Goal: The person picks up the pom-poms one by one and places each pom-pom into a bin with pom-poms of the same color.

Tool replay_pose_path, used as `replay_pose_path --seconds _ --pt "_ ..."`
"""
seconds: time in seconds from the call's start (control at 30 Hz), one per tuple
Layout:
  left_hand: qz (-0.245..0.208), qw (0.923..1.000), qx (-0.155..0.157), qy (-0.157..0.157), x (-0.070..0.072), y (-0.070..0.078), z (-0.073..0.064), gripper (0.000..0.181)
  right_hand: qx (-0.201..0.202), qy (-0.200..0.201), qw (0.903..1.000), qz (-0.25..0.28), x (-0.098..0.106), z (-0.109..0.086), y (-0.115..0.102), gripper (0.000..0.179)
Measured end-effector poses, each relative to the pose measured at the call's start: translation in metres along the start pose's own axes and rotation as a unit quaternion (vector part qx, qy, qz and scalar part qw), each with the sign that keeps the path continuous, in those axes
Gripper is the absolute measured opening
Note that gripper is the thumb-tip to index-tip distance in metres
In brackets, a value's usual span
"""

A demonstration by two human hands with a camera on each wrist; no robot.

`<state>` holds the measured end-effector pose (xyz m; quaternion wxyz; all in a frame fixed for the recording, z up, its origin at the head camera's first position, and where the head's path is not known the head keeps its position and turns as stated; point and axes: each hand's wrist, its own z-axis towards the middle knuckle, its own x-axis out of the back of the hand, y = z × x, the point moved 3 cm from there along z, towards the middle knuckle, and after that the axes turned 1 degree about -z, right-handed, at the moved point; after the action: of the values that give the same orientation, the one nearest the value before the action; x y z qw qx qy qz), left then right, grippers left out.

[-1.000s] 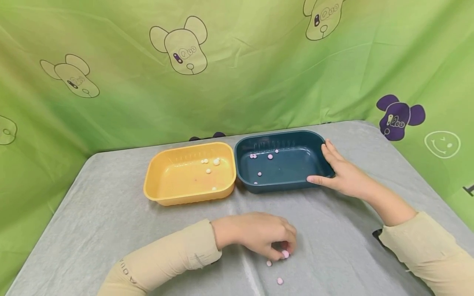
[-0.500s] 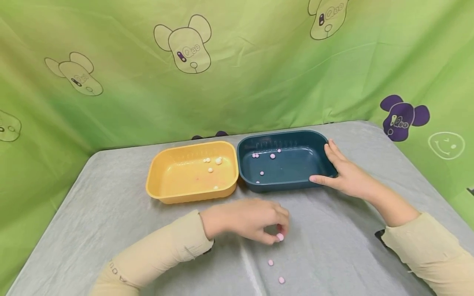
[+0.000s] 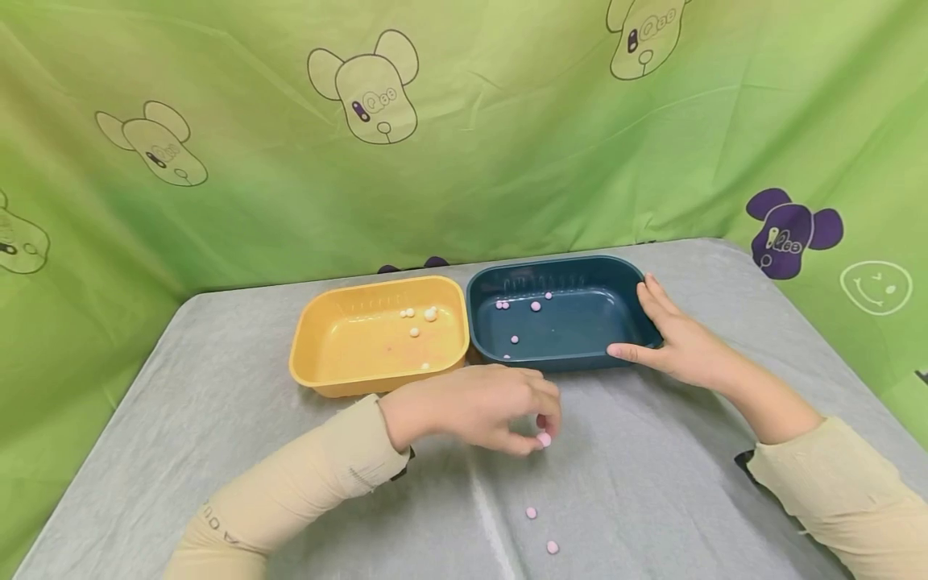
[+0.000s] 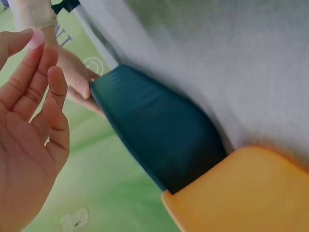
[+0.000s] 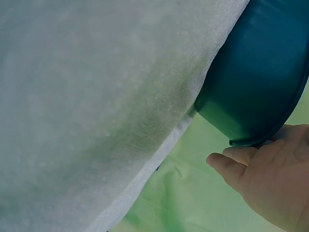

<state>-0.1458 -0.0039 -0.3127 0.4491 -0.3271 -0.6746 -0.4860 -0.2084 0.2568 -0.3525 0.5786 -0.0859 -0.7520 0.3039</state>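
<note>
My left hand (image 3: 482,407) pinches a small pink ball (image 3: 544,440) between thumb and fingertips, in front of the two basins. In the left wrist view the same pink ball (image 4: 35,38) shows at the fingertips. The dark teal basin (image 3: 580,332) holds several small pink balls (image 3: 536,306). At its right end my right hand (image 3: 685,346) rests on the rim, fingers extended along the side and thumb over the front edge. Two more pink balls lie on the cloth, one (image 3: 532,512) slightly farther back than the other (image 3: 553,547).
Against the teal basin's left end stands a yellow basin (image 3: 348,346) with several small white balls (image 3: 431,315) inside. A grey cloth (image 3: 217,387) covers the table. Behind it hangs a green curtain (image 3: 493,161) printed with cartoon heads.
My left hand has lifted the pink ball from beside the other two and carried it away from me, toward the basins. The right hand stays at the teal basin's rim.
</note>
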Motion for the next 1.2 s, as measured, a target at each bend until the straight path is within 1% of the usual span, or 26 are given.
replay_pose_path --seconds 0.13,0.33,0.47,0.73,0.93,1.2 --pt "-0.002 0.9997 0.000 0.022 0.006 -0.004 -0.001 0.009 -0.001 -0.001 1.0000 0.000 0.000 0.000 0.000 0.111" --pt "-0.005 0.9994 0.003 0.033 0.008 -0.011 0.000 0.010 -0.003 -0.002 1.0000 -0.004 0.000 0.000 -0.001 0.111" --pt "-0.012 0.9987 0.005 0.048 0.011 -0.018 0.000 0.010 -0.004 -0.004 1.0000 -0.004 0.001 0.000 -0.001 0.111" --pt "-0.015 0.9955 0.018 0.092 0.024 -0.029 -0.005 0.009 -0.001 -0.004 1.0000 -0.006 0.001 0.000 -0.001 0.111" --pt "-0.003 0.9920 0.030 0.123 0.032 -0.037 -0.007 0.012 0.000 -0.006 1.0000 -0.002 0.001 -0.001 0.000 0.110" --pt "-0.016 0.9895 0.056 0.132 0.039 -0.051 -0.007 0.013 0.001 -0.005 1.0000 -0.002 0.001 0.000 0.000 0.110"
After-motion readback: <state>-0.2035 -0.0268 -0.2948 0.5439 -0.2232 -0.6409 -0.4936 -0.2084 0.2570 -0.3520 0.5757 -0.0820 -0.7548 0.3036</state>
